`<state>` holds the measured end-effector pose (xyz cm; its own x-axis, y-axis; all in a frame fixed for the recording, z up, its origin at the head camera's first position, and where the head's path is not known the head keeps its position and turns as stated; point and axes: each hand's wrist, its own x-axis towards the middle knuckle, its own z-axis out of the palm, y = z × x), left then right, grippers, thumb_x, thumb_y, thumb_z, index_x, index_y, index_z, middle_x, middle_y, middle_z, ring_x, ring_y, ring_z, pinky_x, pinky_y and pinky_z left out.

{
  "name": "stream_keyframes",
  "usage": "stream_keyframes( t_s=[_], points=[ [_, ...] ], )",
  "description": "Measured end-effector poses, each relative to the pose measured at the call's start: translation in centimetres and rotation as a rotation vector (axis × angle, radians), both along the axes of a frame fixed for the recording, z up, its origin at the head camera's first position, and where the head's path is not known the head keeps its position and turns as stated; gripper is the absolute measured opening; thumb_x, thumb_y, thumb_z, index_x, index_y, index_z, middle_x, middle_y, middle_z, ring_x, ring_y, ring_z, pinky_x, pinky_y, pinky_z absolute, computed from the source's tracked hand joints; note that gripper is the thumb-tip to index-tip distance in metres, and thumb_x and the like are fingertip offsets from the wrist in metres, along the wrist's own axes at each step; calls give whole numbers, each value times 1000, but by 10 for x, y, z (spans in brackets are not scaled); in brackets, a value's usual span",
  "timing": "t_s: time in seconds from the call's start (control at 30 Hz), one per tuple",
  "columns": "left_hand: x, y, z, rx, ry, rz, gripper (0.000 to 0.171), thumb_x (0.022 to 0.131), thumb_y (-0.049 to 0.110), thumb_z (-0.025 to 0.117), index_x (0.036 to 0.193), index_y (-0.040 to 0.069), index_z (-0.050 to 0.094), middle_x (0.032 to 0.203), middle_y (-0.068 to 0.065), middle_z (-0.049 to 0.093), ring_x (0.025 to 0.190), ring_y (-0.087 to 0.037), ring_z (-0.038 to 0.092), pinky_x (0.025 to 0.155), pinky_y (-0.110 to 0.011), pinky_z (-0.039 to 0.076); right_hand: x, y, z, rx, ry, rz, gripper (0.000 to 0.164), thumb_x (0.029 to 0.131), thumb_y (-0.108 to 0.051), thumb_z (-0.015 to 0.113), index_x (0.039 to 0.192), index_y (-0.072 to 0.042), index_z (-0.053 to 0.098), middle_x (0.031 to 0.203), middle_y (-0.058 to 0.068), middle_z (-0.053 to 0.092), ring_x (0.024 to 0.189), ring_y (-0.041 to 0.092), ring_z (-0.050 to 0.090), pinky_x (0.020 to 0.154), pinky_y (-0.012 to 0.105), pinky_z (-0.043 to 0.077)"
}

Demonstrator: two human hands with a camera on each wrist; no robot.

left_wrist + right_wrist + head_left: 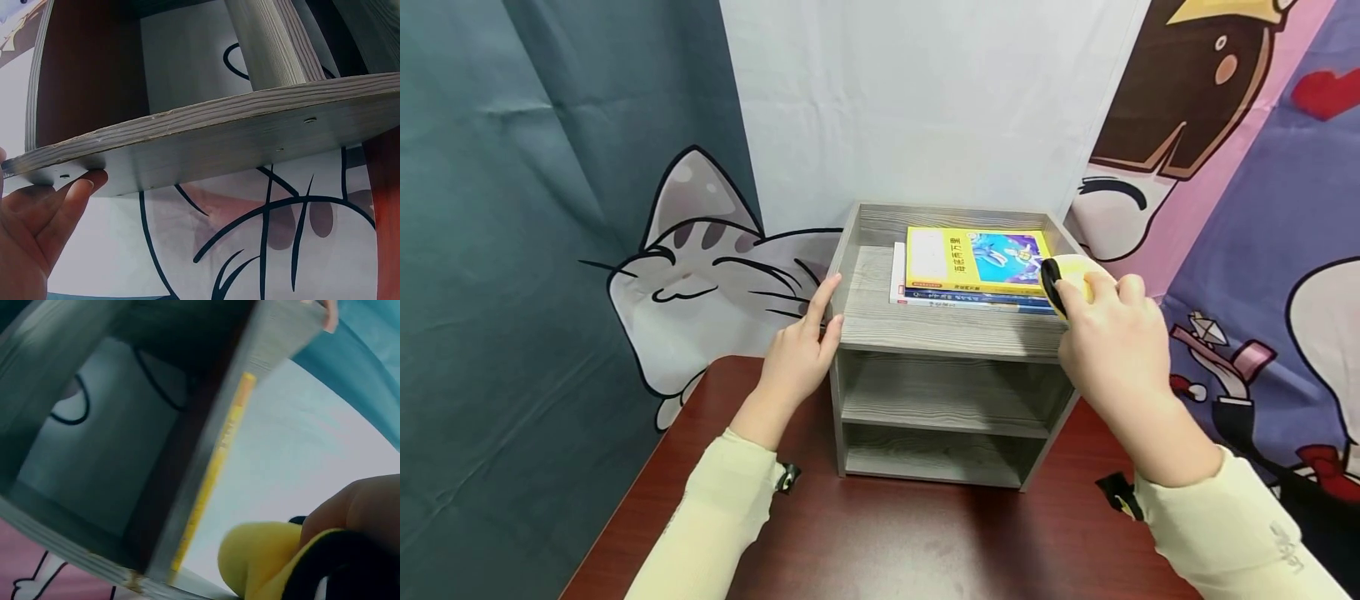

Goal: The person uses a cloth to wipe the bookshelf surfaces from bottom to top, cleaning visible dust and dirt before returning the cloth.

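A small grey wood-grain shelf unit [955, 333] has a stack of books on its top; the uppermost is a yellow book [934, 265] with a blue picture. My left hand [793, 354] rests against the unit's left side, fingers extended; in the left wrist view its fingertips touch the outer face of the side panel [206, 169]. My right hand [1120, 350] grips a soft yellow-and-black thing [262, 550] by the unit's top right edge, beside the books. The hand covers much of it, so its exact kind is unclear.
The unit stands on a reddish-brown table [880, 533], close to a printed cloth backdrop [925, 100] with cartoon figures. Two open compartments face forward under the top, divided by a shelf board [943, 417]. A low rim surrounds the top at the back and sides.
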<state>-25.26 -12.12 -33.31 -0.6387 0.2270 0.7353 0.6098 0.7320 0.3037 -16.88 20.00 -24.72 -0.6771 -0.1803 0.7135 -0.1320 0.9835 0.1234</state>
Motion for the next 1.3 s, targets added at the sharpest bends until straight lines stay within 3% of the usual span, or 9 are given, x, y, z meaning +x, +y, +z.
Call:
stream_keyframes(
  t_s=[0.17, 0.33, 0.53, 0.63, 0.77, 0.87, 1.0, 1.13, 1.3],
  points=[
    [0, -1, 0, -8, 12, 0, 51, 97, 25, 45, 145, 27, 26, 54, -5, 42, 40, -20, 38, 41, -35, 33, -9, -3, -12, 71, -33, -82, 32, 76, 1, 54, 107, 5, 58, 94, 32, 46, 79, 44, 39, 54, 52, 34],
    [0, -1, 0, -15, 17, 6, 51, 97, 25, 45, 145, 27, 26, 55, -5, 43, 40, -19, 37, 39, -34, 31, -13, -7, -16, 125, -35, -110, 27, 77, 1, 54, 103, 10, 58, 87, 34, 47, 77, 44, 42, 54, 52, 37],
    [0, 1, 0, -24, 40, 17, 51, 96, 24, 45, 144, 25, 28, 50, -3, 39, 37, -17, 34, 37, -32, 28, -14, -11, -21, 161, -114, -128, 13, 73, 2, 57, 82, 11, 56, 72, 31, 47, 68, 41, 43, 47, 48, 38],
    [0, 2, 0, -24, 50, 13, 51, 96, 24, 45, 144, 25, 28, 49, -1, 37, 36, -17, 33, 36, -31, 27, -14, -9, -22, 101, -219, -126, 14, 71, 0, 58, 81, 10, 57, 73, 31, 51, 68, 43, 42, 43, 49, 37],
    [-1, 2, -2, -9, 70, 9, 51, 96, 23, 46, 144, 24, 29, 49, -1, 37, 36, -16, 31, 36, -31, 27, -12, -7, -14, -71, -337, -123, 24, 73, -3, 56, 95, 4, 60, 88, 28, 58, 75, 43, 39, 46, 52, 37],
    [-1, 1, -3, -5, 87, 9, 51, 95, 21, 46, 143, 23, 30, 48, 0, 36, 36, -15, 30, 36, -31, 26, -11, -8, -8, -120, -260, -102, 29, 71, -1, 55, 99, 1, 60, 92, 26, 59, 77, 42, 37, 48, 51, 36],
    [-1, 0, -3, 3, 89, 6, 51, 95, 22, 46, 143, 23, 30, 48, 0, 35, 37, -15, 30, 36, -31, 26, -13, -11, 0, -68, -107, -110, 33, 69, 3, 55, 101, 0, 62, 94, 29, 54, 77, 43, 37, 51, 50, 34],
    [-2, -1, -3, 11, 88, 9, 51, 95, 22, 47, 143, 24, 30, 48, 1, 35, 36, -15, 29, 36, -30, 26, -17, -12, -4, 25, -152, -132, 24, 74, 3, 56, 97, 3, 62, 90, 31, 51, 79, 44, 38, 57, 52, 35],
    [-4, -1, -4, -13, 114, 8, 51, 95, 22, 47, 143, 23, 31, 48, 1, 35, 36, -13, 28, 36, -30, 25, -16, -11, -23, 72, -196, -125, 17, 77, 2, 56, 92, 9, 61, 83, 31, 51, 73, 45, 41, 49, 51, 38]
  ],
)
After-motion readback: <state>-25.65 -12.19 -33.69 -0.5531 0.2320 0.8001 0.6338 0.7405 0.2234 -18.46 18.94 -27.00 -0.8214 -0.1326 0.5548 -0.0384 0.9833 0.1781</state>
